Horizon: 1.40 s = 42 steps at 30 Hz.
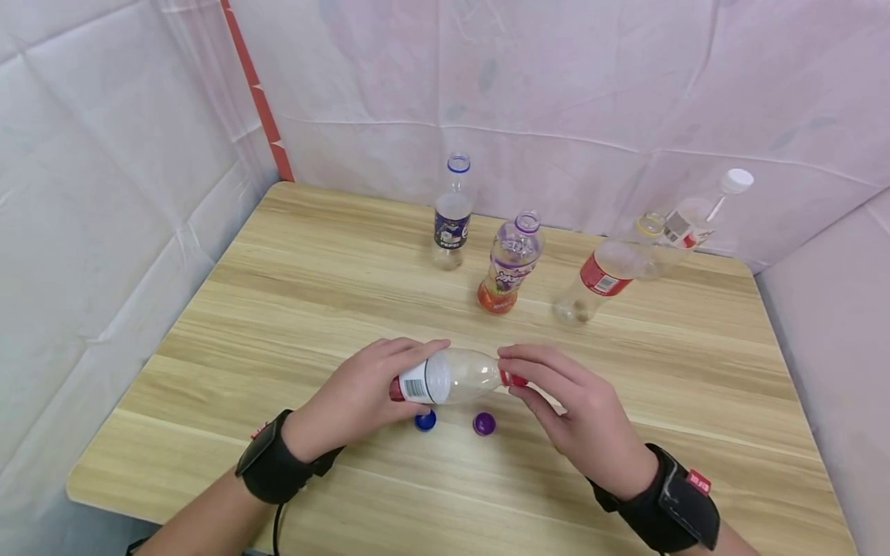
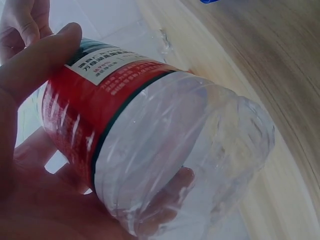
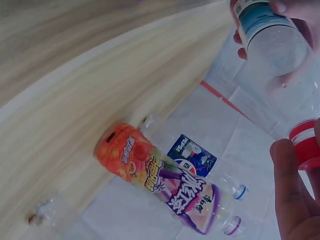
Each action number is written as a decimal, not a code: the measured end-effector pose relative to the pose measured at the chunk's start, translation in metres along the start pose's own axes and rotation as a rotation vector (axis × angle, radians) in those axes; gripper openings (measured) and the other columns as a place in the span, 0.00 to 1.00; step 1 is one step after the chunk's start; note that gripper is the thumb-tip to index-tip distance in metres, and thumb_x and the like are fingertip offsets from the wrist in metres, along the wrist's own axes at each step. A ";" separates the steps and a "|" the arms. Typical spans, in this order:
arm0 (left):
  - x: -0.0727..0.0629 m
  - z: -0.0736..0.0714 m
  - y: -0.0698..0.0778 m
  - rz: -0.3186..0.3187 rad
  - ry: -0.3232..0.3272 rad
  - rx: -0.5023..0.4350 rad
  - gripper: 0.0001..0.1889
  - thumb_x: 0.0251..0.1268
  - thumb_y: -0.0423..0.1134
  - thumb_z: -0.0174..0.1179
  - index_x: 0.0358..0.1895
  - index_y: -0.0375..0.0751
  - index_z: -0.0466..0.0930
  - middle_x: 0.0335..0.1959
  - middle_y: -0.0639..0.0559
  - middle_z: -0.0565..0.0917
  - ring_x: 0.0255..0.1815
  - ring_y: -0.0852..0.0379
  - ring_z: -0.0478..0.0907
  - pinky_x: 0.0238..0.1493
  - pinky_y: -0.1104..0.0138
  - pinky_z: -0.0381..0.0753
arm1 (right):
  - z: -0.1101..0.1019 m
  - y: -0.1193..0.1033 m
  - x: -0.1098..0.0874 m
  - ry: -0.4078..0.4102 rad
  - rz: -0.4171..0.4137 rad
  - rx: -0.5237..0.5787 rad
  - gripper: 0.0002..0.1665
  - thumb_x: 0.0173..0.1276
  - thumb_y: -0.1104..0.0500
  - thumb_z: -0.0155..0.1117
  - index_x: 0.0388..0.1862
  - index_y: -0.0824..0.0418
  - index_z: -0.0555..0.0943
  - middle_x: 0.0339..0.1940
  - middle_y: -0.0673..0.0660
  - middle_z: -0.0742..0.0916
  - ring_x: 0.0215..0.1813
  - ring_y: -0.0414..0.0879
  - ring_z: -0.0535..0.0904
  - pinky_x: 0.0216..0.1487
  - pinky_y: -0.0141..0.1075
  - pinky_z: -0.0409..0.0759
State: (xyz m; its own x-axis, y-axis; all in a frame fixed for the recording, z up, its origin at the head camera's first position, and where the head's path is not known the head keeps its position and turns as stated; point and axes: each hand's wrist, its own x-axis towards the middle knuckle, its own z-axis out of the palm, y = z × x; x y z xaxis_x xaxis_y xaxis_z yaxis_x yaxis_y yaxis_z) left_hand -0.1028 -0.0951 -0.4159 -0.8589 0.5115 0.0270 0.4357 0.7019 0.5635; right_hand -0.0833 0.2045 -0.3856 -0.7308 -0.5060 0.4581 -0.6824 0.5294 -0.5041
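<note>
A clear plastic bottle (image 1: pixel 476 374) with a red and white label lies on its side between my two hands, its neck toward the right. My left hand (image 1: pixel 371 382) grips it round the label; the left wrist view shows the ribbed bottle base (image 2: pixel 235 135) beyond the palm. With fingertips and thumb, my right hand (image 1: pixel 577 398) pinches the red cap (image 3: pixel 305 142) at the bottle's neck. Below the bottle, a blue cap (image 1: pixel 426 420) lies by my left thumb and a purple cap (image 1: pixel 484 423) lies between the hands.
Behind stand an uncapped Pepsi bottle (image 1: pixel 452 224), a purple-necked drink bottle (image 1: pixel 511 262), a red-labelled bottle (image 1: pixel 601 270) with a yellow neck ring, and a white-capped bottle (image 1: pixel 702 208). White sheeting (image 1: pixel 556 93) hangs along the table's (image 1: pixel 278 309) back.
</note>
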 end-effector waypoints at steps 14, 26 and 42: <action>-0.001 0.001 0.001 0.003 -0.001 -0.014 0.47 0.56 0.49 0.81 0.79 0.71 0.65 0.65 0.55 0.83 0.65 0.52 0.79 0.65 0.54 0.81 | 0.002 -0.003 0.003 0.009 0.293 0.127 0.15 0.73 0.62 0.71 0.56 0.49 0.85 0.47 0.42 0.87 0.41 0.36 0.84 0.43 0.27 0.87; -0.002 0.002 0.000 0.013 0.007 -0.015 0.47 0.56 0.48 0.81 0.79 0.71 0.66 0.65 0.56 0.82 0.64 0.54 0.79 0.64 0.55 0.82 | 0.000 0.000 0.001 0.022 -0.028 0.015 0.16 0.77 0.50 0.64 0.53 0.57 0.89 0.57 0.51 0.87 0.58 0.45 0.85 0.66 0.21 0.76; -0.002 0.001 0.001 -0.005 0.004 -0.040 0.46 0.56 0.49 0.81 0.78 0.71 0.67 0.64 0.57 0.82 0.63 0.55 0.79 0.64 0.57 0.82 | 0.002 -0.002 0.002 0.049 0.205 0.058 0.27 0.66 0.64 0.77 0.63 0.53 0.83 0.57 0.49 0.87 0.47 0.37 0.86 0.46 0.24 0.86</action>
State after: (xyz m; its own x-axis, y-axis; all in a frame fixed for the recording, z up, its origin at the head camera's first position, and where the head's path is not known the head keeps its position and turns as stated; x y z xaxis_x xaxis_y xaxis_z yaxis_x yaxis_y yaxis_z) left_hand -0.1008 -0.0949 -0.4168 -0.8620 0.5062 0.0274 0.4207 0.6840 0.5959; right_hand -0.0830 0.2015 -0.3852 -0.8549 -0.3573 0.3761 -0.5187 0.5771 -0.6308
